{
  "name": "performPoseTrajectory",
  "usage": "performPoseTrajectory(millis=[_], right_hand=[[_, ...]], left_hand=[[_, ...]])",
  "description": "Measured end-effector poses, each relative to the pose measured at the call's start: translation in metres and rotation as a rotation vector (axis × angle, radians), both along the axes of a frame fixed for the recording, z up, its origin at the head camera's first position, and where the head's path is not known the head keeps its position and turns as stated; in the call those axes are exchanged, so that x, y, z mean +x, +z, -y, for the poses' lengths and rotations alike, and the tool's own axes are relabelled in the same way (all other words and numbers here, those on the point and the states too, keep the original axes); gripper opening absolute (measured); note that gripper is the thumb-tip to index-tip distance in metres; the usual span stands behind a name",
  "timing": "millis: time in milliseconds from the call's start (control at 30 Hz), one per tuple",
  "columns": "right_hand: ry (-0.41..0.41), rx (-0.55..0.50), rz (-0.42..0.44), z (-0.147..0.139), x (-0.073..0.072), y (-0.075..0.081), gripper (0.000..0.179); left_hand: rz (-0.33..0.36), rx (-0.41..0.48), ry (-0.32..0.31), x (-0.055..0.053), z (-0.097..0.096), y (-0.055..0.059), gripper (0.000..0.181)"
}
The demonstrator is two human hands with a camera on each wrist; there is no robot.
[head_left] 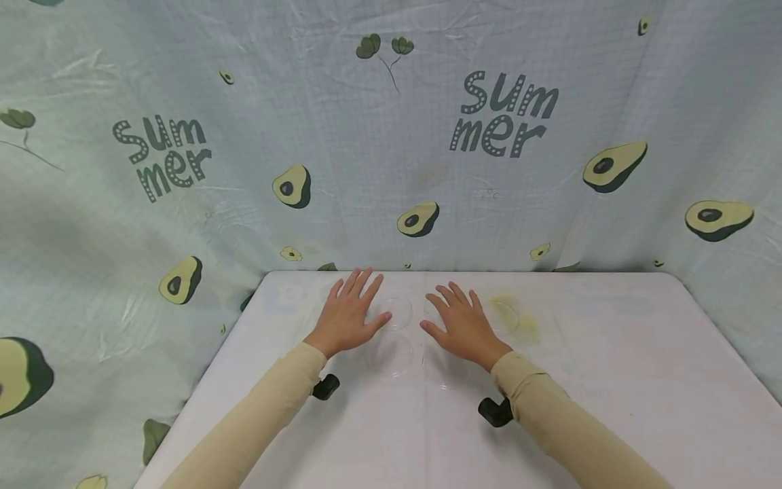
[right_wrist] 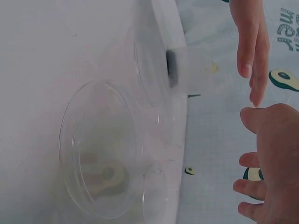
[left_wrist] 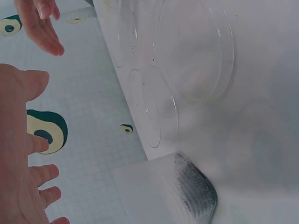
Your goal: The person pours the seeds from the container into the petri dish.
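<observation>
Both hands are held over the white table, fingers spread and holding nothing. My left hand (head_left: 347, 319) is nearest the clear round dishes on the left, its thumb overlapping the rear one (head_left: 396, 314) in the head view. A second shallow dish (head_left: 389, 356) lies nearer me. Below my right hand (head_left: 466, 327) is another clear dish (head_left: 444, 370), partly covered by its shadow. Farther right, a dish (head_left: 502, 318) lies over a yellowish patch. In the left wrist view, a translucent container (left_wrist: 191, 191) with dark contents stands beside the dishes; the left hand mostly hides it from the head view.
The white tabletop (head_left: 611, 380) runs back to a hanging curtain (head_left: 342, 136) printed with avocados and the word "summer". More curtain hangs along the left and right sides. A black wrist device (head_left: 496, 412) sits under the right sleeve, another (head_left: 326, 387) under the left.
</observation>
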State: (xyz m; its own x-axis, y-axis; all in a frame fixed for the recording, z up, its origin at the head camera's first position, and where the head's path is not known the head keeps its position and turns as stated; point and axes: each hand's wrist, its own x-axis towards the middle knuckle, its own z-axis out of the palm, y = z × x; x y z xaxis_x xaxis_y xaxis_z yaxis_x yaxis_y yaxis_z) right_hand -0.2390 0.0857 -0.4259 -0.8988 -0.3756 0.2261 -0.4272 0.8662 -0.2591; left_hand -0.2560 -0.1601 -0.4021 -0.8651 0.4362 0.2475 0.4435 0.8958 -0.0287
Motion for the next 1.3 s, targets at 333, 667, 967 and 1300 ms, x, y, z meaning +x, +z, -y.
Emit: performPoseTrajectory(millis=[333, 667, 967, 1300], right_hand=[[0.002, -0.002, 0.026, 0.004, -0.002, -0.003, 0.061], [0.002, 0.005, 0.036, 0.009, -0.004, -0.004, 0.061], [-0.003, 0.003, 0.04, 0.012, -0.005, -0.008, 0.061], [-0.011, 0.003, 0.032, 0.014, -0.006, -0.01, 0.059]], left_hand=[[-0.002, 0.004, 0.013, -0.002, 0.005, -0.004, 0.074], [-0.02, 0.046, 0.006, -0.001, 0.01, -0.006, 0.074], [-0.008, 0.042, 0.031, -0.001, 0.014, -0.008, 0.073], [0.017, 0.037, 0.061, -0.003, 0.016, -0.008, 0.074]])
